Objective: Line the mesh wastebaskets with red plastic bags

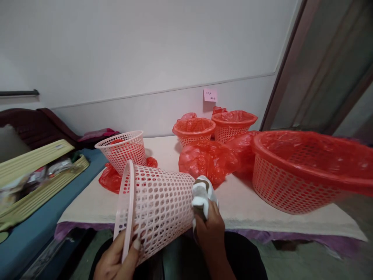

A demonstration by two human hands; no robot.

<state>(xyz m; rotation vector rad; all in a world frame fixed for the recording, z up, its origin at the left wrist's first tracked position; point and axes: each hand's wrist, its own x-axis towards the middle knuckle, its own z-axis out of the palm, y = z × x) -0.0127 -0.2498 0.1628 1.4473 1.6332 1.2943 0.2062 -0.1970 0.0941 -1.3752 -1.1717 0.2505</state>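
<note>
A pale pink perforated wastebasket [163, 198] lies on its side above my lap, its wide rim to the left. My left hand [118, 258] grips that rim, thumb outside and fingers partly behind it. Bunched in my right hand [210, 229] is a white, grey and brown cloth [202, 194], pressed against the basket's base at the right. Behind it a second pale pink basket [131, 149] stands tilted on the table, with red plastic under and inside it. A crumpled red plastic bag [206, 159] lies beyond the cloth.
Two smaller baskets with red liners, a nearer one [194, 134] and another [233, 126], stand by the wall. A large red-lined basket [294, 190] occupies the right side of the cloth-covered table [233, 212]. A pink note [210, 95] hangs on the wall. At left is an open yellow case [37, 159].
</note>
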